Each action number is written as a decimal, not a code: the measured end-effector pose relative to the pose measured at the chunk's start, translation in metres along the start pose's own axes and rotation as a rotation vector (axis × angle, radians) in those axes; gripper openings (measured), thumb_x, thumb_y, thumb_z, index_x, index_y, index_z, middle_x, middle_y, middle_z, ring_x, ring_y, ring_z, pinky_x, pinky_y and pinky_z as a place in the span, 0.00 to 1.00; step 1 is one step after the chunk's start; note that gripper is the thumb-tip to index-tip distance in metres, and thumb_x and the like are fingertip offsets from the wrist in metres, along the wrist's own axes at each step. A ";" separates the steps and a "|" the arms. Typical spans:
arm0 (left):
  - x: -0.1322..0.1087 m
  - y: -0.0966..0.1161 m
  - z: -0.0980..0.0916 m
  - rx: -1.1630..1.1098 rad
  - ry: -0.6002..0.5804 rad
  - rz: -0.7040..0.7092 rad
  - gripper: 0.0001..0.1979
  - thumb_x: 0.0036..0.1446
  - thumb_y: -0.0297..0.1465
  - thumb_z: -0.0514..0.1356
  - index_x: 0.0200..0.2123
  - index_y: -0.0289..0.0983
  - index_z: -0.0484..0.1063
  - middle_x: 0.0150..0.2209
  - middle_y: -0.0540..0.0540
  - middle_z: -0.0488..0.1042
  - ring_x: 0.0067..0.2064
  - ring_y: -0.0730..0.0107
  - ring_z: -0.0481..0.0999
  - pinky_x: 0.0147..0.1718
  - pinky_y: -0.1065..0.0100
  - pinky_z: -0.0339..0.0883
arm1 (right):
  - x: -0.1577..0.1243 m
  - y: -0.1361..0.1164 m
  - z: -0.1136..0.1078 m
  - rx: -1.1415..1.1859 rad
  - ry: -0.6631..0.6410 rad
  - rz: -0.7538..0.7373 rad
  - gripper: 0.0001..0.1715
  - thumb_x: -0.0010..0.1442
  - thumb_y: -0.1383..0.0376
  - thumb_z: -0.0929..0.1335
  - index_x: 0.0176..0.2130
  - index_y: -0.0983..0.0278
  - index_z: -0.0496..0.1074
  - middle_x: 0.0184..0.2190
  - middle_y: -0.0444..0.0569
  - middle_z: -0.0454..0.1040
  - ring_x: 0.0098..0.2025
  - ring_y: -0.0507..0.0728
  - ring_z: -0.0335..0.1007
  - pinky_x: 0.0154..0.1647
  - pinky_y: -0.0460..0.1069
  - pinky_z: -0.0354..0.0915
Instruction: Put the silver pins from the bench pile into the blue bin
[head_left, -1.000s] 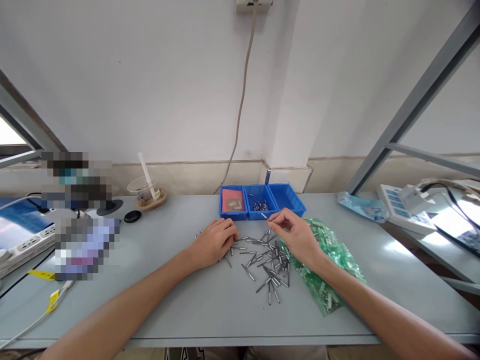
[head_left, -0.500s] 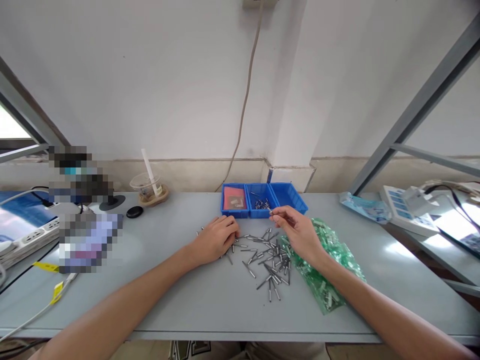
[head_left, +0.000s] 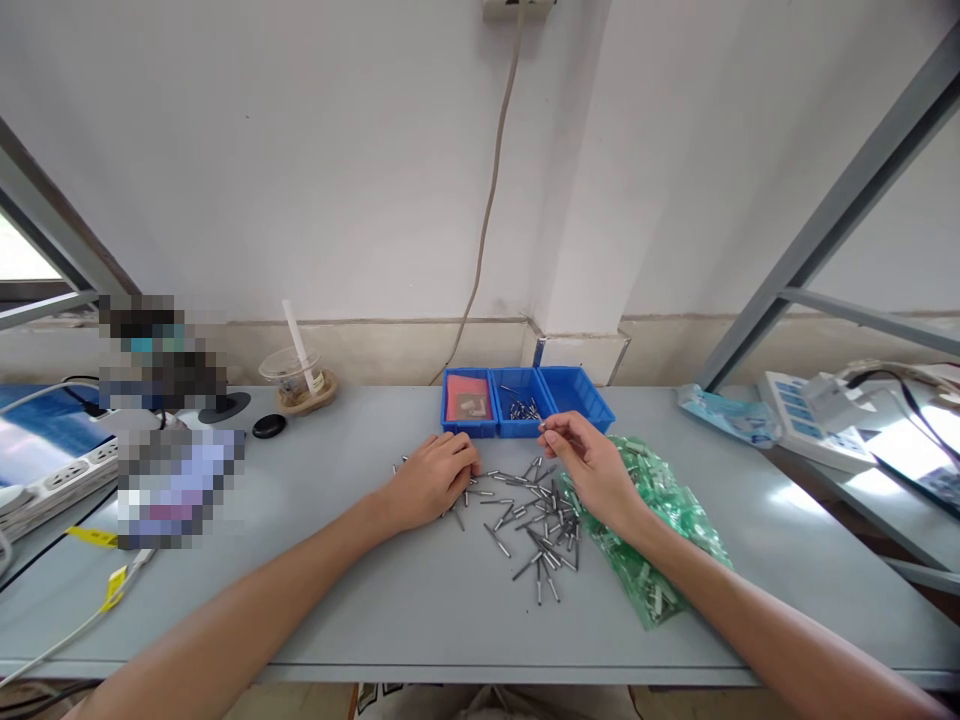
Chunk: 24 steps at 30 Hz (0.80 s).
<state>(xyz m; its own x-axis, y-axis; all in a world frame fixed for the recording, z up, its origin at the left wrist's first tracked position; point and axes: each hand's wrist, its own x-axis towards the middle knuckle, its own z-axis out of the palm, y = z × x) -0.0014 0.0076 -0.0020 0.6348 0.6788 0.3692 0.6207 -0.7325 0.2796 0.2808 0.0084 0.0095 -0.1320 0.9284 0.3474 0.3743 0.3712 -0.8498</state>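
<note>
My left hand (head_left: 433, 482) rests on the table with its fingers curled down among thin metal pins; what lies under the fingertips is hidden. My right hand (head_left: 592, 465) is raised at the front of the blue bins, thumb and fingertips pinched on a small shiny metal piece (head_left: 541, 426). Between the hands spreads a loose pile of grey metal pins (head_left: 551, 525), each with a brighter sleeve-like part. More small metal parts (head_left: 525, 410) lie in the middle blue bin (head_left: 517, 430). Under my right wrist is a green plastic bag (head_left: 637, 580) with small parts inside.
The left blue bin (head_left: 450, 425) holds a reddish packet (head_left: 469, 390); to the right is another blue bin (head_left: 577, 395). A clear cup (head_left: 289, 368) and a black disc (head_left: 269, 427) stand left. Power strips (head_left: 814, 430) and a blue packet (head_left: 727, 413) lie right.
Both hands keep nearly the same place and pose. Only a very slight shift of the view shows.
</note>
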 end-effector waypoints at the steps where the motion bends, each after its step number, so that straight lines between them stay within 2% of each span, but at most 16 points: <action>1: 0.000 0.000 0.000 0.000 -0.002 0.000 0.10 0.73 0.23 0.51 0.41 0.39 0.69 0.43 0.47 0.73 0.43 0.63 0.71 0.45 0.61 0.64 | 0.000 0.000 0.000 0.001 -0.004 0.000 0.13 0.73 0.52 0.66 0.47 0.57 0.72 0.41 0.49 0.79 0.40 0.60 0.76 0.46 0.56 0.72; 6: -0.001 0.000 0.001 -0.005 0.001 0.001 0.11 0.73 0.22 0.50 0.41 0.39 0.69 0.43 0.47 0.73 0.43 0.63 0.71 0.45 0.61 0.64 | -0.002 -0.005 0.000 -0.006 -0.005 -0.008 0.11 0.73 0.53 0.65 0.46 0.56 0.70 0.39 0.47 0.77 0.39 0.59 0.74 0.45 0.55 0.71; 11: -0.001 -0.001 0.001 -0.011 -0.002 0.002 0.11 0.72 0.22 0.50 0.42 0.40 0.70 0.43 0.47 0.73 0.43 0.63 0.71 0.45 0.61 0.64 | -0.003 -0.010 -0.001 -0.014 0.017 -0.046 0.11 0.73 0.54 0.65 0.45 0.57 0.70 0.43 0.49 0.74 0.39 0.59 0.74 0.44 0.55 0.70; 18: -0.001 -0.002 0.001 -0.023 0.000 -0.002 0.11 0.72 0.22 0.50 0.42 0.40 0.70 0.44 0.47 0.73 0.43 0.63 0.71 0.46 0.60 0.65 | -0.003 -0.011 -0.002 -0.021 0.044 -0.053 0.11 0.73 0.53 0.65 0.46 0.57 0.70 0.42 0.49 0.75 0.38 0.59 0.72 0.44 0.55 0.71; 24: -0.003 -0.004 0.004 -0.030 0.019 0.010 0.12 0.72 0.22 0.50 0.42 0.40 0.70 0.43 0.46 0.73 0.43 0.63 0.71 0.45 0.60 0.65 | -0.003 -0.009 -0.004 -0.060 0.044 -0.088 0.13 0.73 0.52 0.64 0.47 0.56 0.72 0.45 0.51 0.76 0.41 0.61 0.73 0.45 0.56 0.70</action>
<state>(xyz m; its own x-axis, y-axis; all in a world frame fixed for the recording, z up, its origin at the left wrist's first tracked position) -0.0039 0.0091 -0.0073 0.6317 0.6706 0.3889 0.6002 -0.7406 0.3021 0.2810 0.0024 0.0176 -0.1274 0.8899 0.4379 0.4178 0.4486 -0.7901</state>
